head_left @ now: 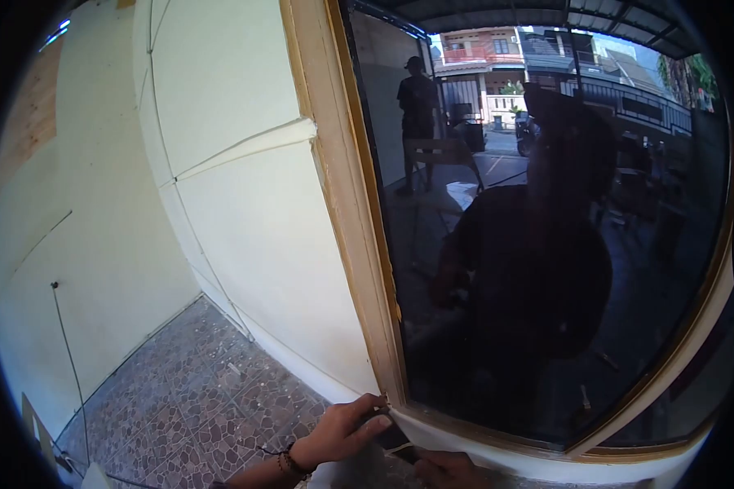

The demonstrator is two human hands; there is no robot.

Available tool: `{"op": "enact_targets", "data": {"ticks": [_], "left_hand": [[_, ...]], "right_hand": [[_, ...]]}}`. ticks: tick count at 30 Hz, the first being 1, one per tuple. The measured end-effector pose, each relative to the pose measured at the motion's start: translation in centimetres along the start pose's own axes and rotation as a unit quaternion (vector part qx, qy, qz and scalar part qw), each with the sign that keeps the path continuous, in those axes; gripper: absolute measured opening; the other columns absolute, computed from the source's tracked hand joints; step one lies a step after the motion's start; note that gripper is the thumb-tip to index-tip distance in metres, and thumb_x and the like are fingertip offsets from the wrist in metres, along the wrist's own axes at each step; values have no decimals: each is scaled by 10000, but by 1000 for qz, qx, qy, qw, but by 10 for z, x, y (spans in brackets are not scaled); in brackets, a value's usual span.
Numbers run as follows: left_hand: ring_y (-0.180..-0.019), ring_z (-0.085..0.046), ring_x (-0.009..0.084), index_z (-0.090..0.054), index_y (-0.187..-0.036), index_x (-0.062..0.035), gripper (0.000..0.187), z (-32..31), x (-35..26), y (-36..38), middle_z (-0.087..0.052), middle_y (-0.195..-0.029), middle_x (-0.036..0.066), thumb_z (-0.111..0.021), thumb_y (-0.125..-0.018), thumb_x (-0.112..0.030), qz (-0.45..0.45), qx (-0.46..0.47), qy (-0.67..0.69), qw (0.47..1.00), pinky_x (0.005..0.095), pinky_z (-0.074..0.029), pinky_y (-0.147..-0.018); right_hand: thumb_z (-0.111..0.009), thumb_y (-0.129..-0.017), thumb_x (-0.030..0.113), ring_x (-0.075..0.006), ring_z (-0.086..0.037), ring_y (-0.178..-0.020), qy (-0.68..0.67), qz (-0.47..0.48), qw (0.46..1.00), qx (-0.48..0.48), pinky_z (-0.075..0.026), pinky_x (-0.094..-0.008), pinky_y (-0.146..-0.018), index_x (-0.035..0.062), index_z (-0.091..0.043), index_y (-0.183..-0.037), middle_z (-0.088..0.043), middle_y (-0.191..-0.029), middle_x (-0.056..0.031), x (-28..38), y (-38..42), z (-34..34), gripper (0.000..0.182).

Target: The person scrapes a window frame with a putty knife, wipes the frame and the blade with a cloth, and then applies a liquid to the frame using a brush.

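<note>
My left hand [341, 430], with a dark beaded bracelet [285, 462] at the wrist, is at the lower left corner of the wooden window frame [365, 269]. Its fingers are curled, with index finger and thumb drawn toward each other right at the corner; what they pinch is too small to make out. Just to the right and lower, my right hand [448, 470] grips a dark flat piece [401, 453] with a thin pale strip across it. The dark window pane [497, 359] rises above both hands, and the white sill runs below the frame.
A cream wall [277, 212] with surface-run cable adjoins the frame on the left. Below it is a floor of patterned stone tiles [187, 391] with pale specks. A thin cable [69, 350] hangs at far left. The glass reflects a standing person, a chair and the street.
</note>
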State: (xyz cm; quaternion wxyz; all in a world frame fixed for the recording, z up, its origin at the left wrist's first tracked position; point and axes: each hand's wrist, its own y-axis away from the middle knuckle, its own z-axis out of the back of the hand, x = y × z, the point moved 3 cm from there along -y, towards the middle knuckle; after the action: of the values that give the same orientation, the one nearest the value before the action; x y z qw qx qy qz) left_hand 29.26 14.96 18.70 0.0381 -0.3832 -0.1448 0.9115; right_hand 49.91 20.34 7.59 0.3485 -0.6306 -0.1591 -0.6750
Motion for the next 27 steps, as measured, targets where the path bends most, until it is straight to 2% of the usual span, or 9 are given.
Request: {"op": "enact_targets", "data": {"ticks": [10,12,14,16,17,19,21,23,27], "left_hand": [[-628,-627,383,-619,-944,-11,162,-10,26,19,-613,-688,197,-555,-964,-159,-40,-23,-20,999,394,-483,-543],[-573,-615,341,-621,-951,0,175,-1,41,27,-600,-661,179,-532,-976,-149,20,-77,21,997,371,-477,-539],[-543,-544,107,-628,-929,-2,227,17,62,33,-551,-592,47,-517,-1001,-187,95,-120,42,987,302,-440,-516],[-449,-421,63,-559,-721,-31,360,23,112,40,-488,-543,5,-491,-1017,-224,15,-221,-6,975,246,-322,-421],[-440,-378,62,-442,-620,-82,476,27,108,42,-436,-517,-3,-454,-1035,-315,161,-228,284,917,254,-287,-408],[-393,-229,108,-412,-664,-128,581,29,109,30,-265,-478,-29,-324,-997,-596,83,-228,488,839,269,-222,-389],[-698,-547,222,-601,-993,-13,848,38,101,28,-584,-776,123,-192,-920,-752,84,-147,648,742,327,-436,-609],[-1187,-524,367,-391,-1394,65,980,40,83,24,-517,-1311,277,-180,-909,-759,44,-132,693,708,460,-442,-958],[-1428,-236,419,-134,-1499,65,1009,49,97,32,-205,-1542,283,-165,-908,-752,-5,-130,748,651,535,-225,-1161]], "right_hand": [[-629,-953,259,-123,-600,-625,39,37,998,15,-484,-285,-576,62,-710,-1066,-665,-752,-64,-2,10,-3,240],[-624,-950,219,-115,-599,-619,29,70,997,-28,-490,-266,-570,16,-670,-1063,-658,-752,-79,-6,15,8,237],[-578,-967,165,-112,-591,-594,-60,40,991,-113,-483,-253,-531,-41,-607,-949,-624,-702,-83,11,16,28,208],[-521,-994,166,-113,-582,-564,-115,35,977,-174,-465,-257,-490,-23,-585,-881,-600,-662,-79,31,9,41,229],[-500,-1004,172,-116,-580,-553,-135,35,973,-181,-458,-261,-473,-20,-585,-889,-590,-652,-80,32,5,42,240],[-484,-1013,197,-126,-568,-530,-200,-43,963,-173,-459,-270,-463,-23,-575,-980,-587,-658,-93,31,-4,27,240],[-478,-1014,203,-130,-561,-522,-227,-90,960,-138,-461,-270,-464,-27,-561,-1027,-591,-667,-100,26,-12,4,244],[-472,-1016,208,-133,-554,-514,-254,-104,955,-112,-464,-271,-465,-30,-546,-1073,-595,-677,-108,15,-9,-18,257],[-470,-1012,192,-140,-552,-509,-262,-181,944,-88,-473,-273,-473,-32,-533,-1118,-606,-702,-117,0,-11,-47,255]]}}
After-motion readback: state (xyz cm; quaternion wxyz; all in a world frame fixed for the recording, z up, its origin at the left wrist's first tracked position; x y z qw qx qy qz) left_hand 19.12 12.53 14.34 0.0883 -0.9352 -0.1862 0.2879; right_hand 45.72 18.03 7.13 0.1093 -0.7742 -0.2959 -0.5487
